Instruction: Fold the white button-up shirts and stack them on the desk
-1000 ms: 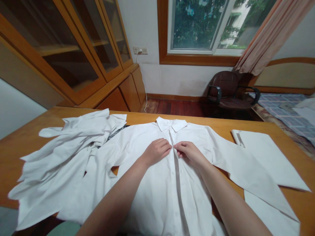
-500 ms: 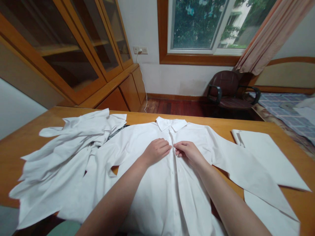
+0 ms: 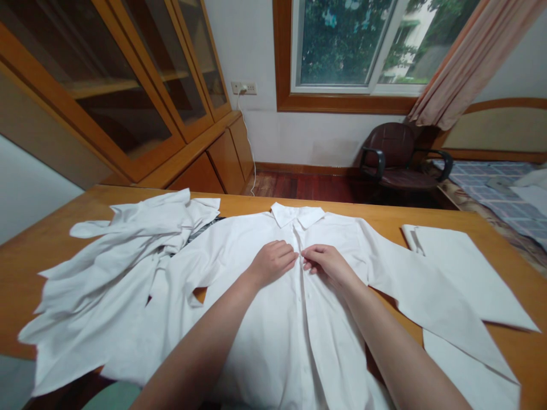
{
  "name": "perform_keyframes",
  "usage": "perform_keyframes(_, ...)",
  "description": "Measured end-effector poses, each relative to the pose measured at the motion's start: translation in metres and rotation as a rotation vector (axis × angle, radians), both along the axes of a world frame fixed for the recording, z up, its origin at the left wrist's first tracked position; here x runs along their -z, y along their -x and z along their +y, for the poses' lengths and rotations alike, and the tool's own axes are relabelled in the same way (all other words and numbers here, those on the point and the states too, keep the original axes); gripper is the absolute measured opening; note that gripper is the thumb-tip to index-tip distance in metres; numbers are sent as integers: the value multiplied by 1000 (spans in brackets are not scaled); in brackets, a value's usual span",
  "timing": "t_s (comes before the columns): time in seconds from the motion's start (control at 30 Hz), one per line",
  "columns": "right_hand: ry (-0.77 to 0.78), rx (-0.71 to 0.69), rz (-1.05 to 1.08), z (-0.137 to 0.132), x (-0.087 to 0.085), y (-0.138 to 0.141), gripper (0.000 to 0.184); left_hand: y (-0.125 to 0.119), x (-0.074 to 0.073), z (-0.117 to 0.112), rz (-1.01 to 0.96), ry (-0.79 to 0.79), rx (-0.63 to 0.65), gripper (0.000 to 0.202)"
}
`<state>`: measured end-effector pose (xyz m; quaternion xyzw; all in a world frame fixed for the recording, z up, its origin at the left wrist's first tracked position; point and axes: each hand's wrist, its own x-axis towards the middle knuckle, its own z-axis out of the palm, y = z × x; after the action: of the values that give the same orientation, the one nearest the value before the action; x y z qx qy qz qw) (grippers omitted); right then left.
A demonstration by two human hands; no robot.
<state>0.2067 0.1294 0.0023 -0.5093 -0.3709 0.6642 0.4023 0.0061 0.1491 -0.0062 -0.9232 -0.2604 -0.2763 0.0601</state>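
Note:
A white long-sleeved shirt (image 3: 265, 336) lies spread front side up, its collar (image 3: 298, 215) toward the far edge of the table. Partway down the chest, both hands meet at the front opening. My left hand (image 3: 276, 262) is closed, its fingertips pinching the placket edge from the left. From the right, my right hand (image 3: 325, 263) pinches the other edge between thumb and forefinger. Whatever button sits between the fingertips is hidden. Below the hands the two front edges hang slightly apart, with small buttons showing along them.
Crumpled white garments (image 3: 123, 279) are heaped at the left of the wooden table (image 3: 482, 225). A folded white shirt (image 3: 465, 267) lies at the right, near the spread sleeve. Beyond the table stand a glass-door cabinet (image 3: 188, 114) and an armchair (image 3: 393, 154).
Both hands stay at the same place on the front opening. Only the right fingers have shifted very slightly.

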Motion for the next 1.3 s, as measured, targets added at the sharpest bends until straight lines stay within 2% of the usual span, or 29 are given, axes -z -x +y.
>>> perform_keyframes(0.5,60,-90,22,1,-2,-7,10,-3,-1,-1,65,-50,-6,26)
perform_keyframes(0.8,-33,-87,-15,2,8,-3,29,-4,-1,-2,40,-63,-8,25)
perform_keyframes(1.1,-74,-85,-55,0,12,0,33,-4,2,0,11,144,2,23)
perform_keyframes(1.3,-115,-42,-120,-2,17,5,30,-5,3,1,-102,337,17,13)
